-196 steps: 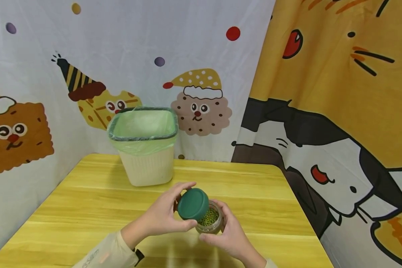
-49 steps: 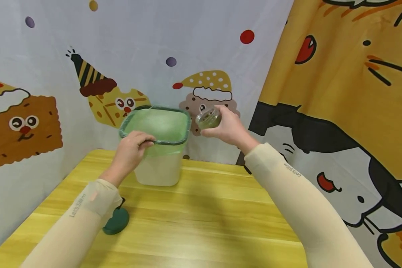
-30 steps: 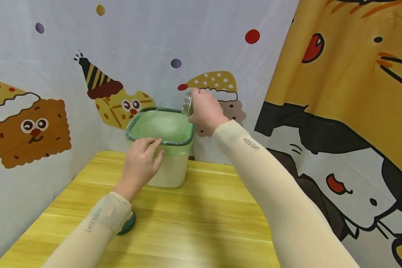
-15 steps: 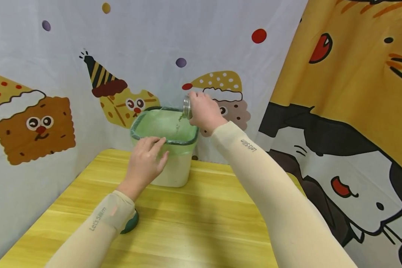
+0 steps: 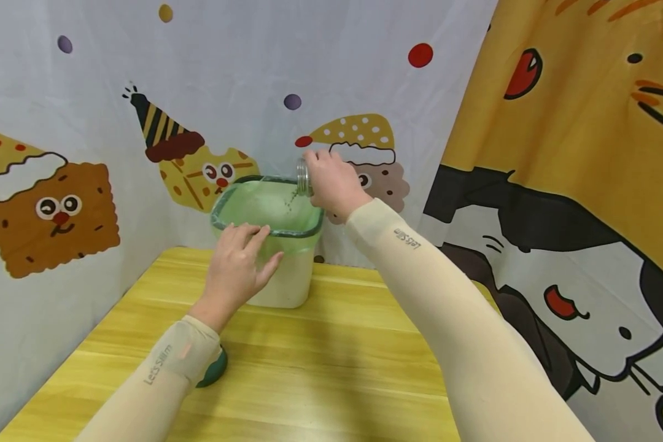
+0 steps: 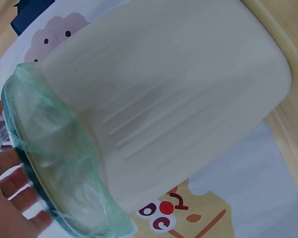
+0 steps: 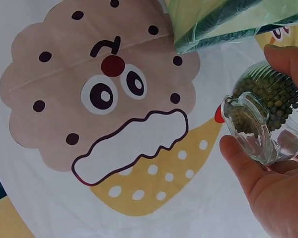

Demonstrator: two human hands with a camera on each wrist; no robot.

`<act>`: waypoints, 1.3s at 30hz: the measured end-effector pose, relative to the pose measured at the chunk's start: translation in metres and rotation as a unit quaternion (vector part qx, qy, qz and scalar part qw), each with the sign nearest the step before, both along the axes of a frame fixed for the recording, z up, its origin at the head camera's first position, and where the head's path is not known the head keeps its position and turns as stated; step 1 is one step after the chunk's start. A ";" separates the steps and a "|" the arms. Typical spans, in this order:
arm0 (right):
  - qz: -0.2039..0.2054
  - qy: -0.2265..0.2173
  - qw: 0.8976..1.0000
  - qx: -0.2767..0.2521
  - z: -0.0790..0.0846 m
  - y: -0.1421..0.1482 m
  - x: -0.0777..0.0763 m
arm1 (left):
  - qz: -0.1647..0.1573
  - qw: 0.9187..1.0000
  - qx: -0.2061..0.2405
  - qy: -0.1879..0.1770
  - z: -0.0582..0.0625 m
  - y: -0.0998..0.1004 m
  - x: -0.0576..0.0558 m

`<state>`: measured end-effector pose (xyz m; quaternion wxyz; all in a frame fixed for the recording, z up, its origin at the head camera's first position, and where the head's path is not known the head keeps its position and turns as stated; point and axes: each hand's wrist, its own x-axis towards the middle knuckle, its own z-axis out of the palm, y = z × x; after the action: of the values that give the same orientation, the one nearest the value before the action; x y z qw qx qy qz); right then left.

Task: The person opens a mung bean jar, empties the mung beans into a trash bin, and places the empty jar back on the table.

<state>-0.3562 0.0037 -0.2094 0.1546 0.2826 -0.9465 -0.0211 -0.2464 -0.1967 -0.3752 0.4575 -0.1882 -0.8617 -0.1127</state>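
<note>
My right hand grips a clear glass jar, tipped on its side above the right part of a bin. Small green beans drop from its mouth into the bin; in the right wrist view more beans lie inside the glass. A light green bag lines the bin under a dark green rim ring. My left hand rests its fingertips on the near rim, fingers relaxed and thumb held apart. Partly hidden behind the left sleeve, a green lid lies on the table.
The bin stands near the back of a yellow wood-grain table. Behind it hangs a white cloth with cartoon biscuits, and a yellow curtain with cartoon animals hangs at the right.
The green lid has gone from my left hand to the table, and that hand to the bin's rim. My right hand has raised the jar over the bin and tipped it; beans now fall.
</note>
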 end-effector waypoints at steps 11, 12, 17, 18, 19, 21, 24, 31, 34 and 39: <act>0.011 0.012 1.000 0.012 0.000 -0.001 0.004 | 0.011 0.999 -0.010 -0.030 0.006 0.001 0.004; 0.012 0.011 1.000 0.011 0.000 -0.001 0.004 | 0.012 0.999 -0.011 -0.031 0.007 0.001 0.004; 0.014 0.012 1.000 0.006 0.000 0.000 0.004 | 0.016 0.999 -0.014 -0.035 0.007 0.002 0.004; 0.014 0.012 1.000 0.006 0.000 0.000 0.004 | 0.016 0.999 -0.014 -0.036 0.007 0.002 0.004; 0.015 0.012 1.000 0.005 0.000 0.000 0.004 | 0.016 0.999 -0.014 -0.036 0.007 0.002 0.004; 0.016 0.011 1.000 0.005 0.001 0.001 0.004 | 0.016 0.999 -0.014 -0.036 0.007 0.002 0.004; 0.018 0.013 1.000 0.007 0.003 0.001 0.005 | 0.013 0.999 -0.012 -0.033 0.007 0.002 0.003; 0.018 0.025 0.999 0.020 0.004 0.000 0.006 | 0.012 0.999 -0.006 -0.035 0.008 0.002 0.005; 0.019 0.038 0.999 0.025 0.005 0.000 0.006 | 0.012 0.999 -0.004 -0.040 0.008 0.002 0.006; 0.022 0.050 0.998 0.029 0.005 -0.002 0.007 | 0.012 0.999 -0.003 -0.044 0.008 0.002 0.006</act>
<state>-0.3493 0.0021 -0.2039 0.1944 0.3059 -0.9301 -0.0589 -0.2405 -0.1946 -0.3675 0.4195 -0.1740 -0.8837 -0.1131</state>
